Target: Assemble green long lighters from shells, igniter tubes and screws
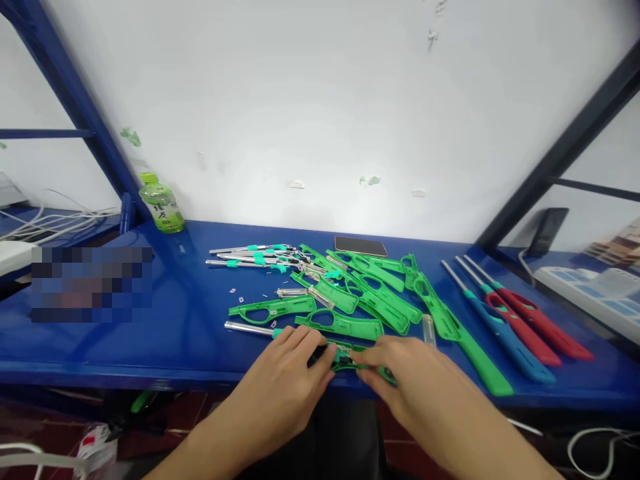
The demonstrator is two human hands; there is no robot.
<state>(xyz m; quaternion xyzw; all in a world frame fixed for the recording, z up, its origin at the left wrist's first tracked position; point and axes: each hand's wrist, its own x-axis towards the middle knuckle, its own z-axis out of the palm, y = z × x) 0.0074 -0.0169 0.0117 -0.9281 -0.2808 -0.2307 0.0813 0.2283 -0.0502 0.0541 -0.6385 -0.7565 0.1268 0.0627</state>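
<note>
Near the table's front edge lies an opened green gas lighter [345,356], its metal tube [250,328] pointing left. My left hand [287,377] wraps over the tube end of the body, thumb and fingers closed on it. Pressed together at the lighter's inner parts are the fingertips of my right hand [407,368]; any small part between them is too hidden to name. Just beyond are loose green shell halves [345,325], clear fuel tanks [320,297] and a bunch of metal tubes with teal collars [257,257].
At right lie a blue lighter [515,340] and two red lighters [543,323]. A phone [360,246] rests by the wall, and a green-labelled bottle [163,203] stands at back left. Blue frame posts [540,127] rise at both sides. Tiny parts [241,299] are scattered left of the shells.
</note>
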